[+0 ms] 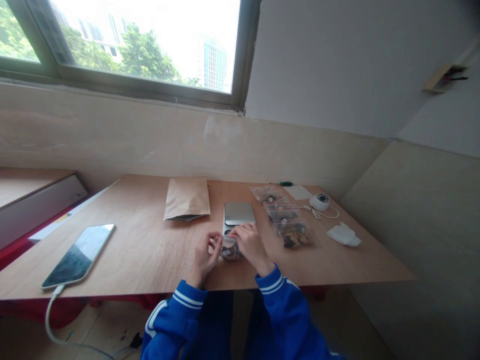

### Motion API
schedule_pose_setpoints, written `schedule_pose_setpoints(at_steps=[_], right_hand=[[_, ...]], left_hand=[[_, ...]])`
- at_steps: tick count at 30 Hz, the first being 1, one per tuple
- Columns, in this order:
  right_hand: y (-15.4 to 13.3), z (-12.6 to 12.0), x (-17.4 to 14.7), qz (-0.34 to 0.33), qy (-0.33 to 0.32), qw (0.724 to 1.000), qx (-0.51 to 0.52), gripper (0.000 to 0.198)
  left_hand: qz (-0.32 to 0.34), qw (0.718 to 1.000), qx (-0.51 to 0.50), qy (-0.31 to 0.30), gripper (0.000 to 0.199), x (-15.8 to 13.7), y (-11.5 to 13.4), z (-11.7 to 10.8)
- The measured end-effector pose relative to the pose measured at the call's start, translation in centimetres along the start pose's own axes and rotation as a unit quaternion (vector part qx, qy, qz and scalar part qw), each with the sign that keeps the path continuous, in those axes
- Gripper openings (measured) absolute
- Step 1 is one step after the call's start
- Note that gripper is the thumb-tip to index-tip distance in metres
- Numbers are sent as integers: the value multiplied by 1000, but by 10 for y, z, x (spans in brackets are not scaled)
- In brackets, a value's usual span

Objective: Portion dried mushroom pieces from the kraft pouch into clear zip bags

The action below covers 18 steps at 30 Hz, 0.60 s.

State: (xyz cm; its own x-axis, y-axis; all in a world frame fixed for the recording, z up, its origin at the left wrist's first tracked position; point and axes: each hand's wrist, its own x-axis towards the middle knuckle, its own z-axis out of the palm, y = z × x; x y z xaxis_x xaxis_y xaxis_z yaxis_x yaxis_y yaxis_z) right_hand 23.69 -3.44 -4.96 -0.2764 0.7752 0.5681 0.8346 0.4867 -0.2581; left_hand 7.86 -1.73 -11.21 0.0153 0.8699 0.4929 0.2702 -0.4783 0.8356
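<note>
A small clear zip bag point(229, 250) with dark pieces and a small white packet inside is held at the table's front edge. My left hand point(206, 252) pinches the bag's top edge at its left end. At the right end of that edge, my right hand point(250, 244) is closed with its fingertips on the bag. Just behind the bag lies a small digital scale point(239, 213) with a silver plate; my hands and the bag cover its front part. To the right, several filled zip bags point(294, 235) overlap in a row, with dark and tan dried pieces inside.
On the wooden table point(146, 250), a brown paper pouch point(187, 199) lies behind the left hand. A phone point(79, 256) with a charging cable rests at the left. A white dome camera point(319, 201), a crumpled tissue point(344, 234) and a green object point(286, 184) lie at the right.
</note>
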Motion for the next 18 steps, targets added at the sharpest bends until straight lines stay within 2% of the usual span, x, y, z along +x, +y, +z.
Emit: schedule_pose_setpoints(at_steps=[5,8,13,18], right_hand=[[-6,9,5,-22,-1,999,-31,22],[-5,8,5,-23,-11,1000,-7,22],[4,1,-2,5,-42,998,54,16],[21,-3,-10,60,-27,996,67,18]], left_hand=[[-21,1000,5,6,21,1,-1,1],[-22,1000,14,14,21,1,-2,1],[-14,1000,12,10,20,-1,-4,2],[-15,1000,7,13,20,-3,-3,1]])
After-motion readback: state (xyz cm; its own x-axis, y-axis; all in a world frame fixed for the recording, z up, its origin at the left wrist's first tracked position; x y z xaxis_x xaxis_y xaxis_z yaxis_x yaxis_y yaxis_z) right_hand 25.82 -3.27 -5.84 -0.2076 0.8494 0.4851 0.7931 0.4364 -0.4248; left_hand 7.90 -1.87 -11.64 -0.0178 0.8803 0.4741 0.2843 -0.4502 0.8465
